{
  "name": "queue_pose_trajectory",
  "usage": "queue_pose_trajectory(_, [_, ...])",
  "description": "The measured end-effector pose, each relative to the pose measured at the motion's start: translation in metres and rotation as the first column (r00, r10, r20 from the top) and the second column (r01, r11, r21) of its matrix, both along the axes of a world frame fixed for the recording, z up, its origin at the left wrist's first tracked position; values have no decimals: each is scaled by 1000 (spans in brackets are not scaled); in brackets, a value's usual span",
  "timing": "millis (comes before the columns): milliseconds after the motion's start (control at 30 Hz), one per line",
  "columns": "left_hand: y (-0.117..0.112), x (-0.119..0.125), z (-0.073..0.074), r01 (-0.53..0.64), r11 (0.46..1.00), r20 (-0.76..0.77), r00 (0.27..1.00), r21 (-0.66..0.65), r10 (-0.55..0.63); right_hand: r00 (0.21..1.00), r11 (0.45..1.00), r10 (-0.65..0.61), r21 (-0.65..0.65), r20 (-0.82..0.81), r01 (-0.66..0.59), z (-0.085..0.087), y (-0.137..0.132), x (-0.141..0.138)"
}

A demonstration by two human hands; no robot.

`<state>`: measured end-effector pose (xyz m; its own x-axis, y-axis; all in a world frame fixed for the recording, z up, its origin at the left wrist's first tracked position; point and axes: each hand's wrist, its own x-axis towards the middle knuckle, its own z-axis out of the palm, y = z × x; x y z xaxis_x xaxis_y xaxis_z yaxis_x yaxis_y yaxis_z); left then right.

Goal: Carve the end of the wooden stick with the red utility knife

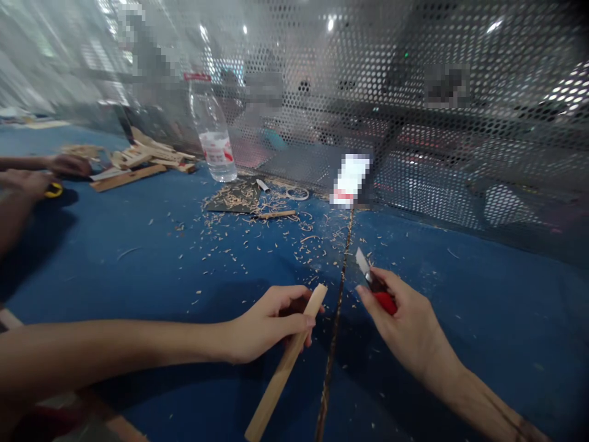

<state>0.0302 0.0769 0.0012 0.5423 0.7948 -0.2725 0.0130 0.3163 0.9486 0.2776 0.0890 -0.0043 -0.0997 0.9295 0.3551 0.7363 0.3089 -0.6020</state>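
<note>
My left hand (271,322) is closed round a pale wooden stick (280,374) that slants from the lower middle up to a cut tip near the hand's thumb. My right hand (405,325) grips a red-handled utility knife (375,283) with its blade pointing up and left, a short gap away from the stick's tip. Both hands hover over a blue table cover (483,307). Wood shavings (276,233) lie scattered on the cover beyond my hands.
A clear plastic bottle (212,138) stands at the back by a perforated metal screen (414,92). A pile of wood pieces (138,162) lies back left. Another person's hands (46,172) work at the far left edge. A seam (338,307) runs down the table.
</note>
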Motion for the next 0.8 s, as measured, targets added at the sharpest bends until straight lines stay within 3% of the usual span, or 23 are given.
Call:
queue_pose_trajectory(167, [-2,2,-2,56,995,-2,998,80,-56,970,988,-17,143,-244,53,-6,-5,2])
queue_pose_trajectory(300, [-2,3,-7,-27,999,61,998,47,24,931,972,78,235,-355,8,-19,-4,9])
queue_pose_trajectory(467, [4,4,-12,-162,984,16,987,67,162,978,997,71,31,-195,-66,-31,7,13])
queue_pose_trajectory(600, [7,2,-14,-237,971,104,966,-22,238,969,984,159,-48,-187,-171,-24,5,6])
queue_pose_trajectory(667, [6,2,-14,-222,974,163,960,-42,226,961,968,224,-77,-160,-239,-16,0,-2])
queue_pose_trajectory(800, [0,3,-11,-103,994,163,982,39,95,953,952,291,-77,-82,-297,-2,-10,-18])
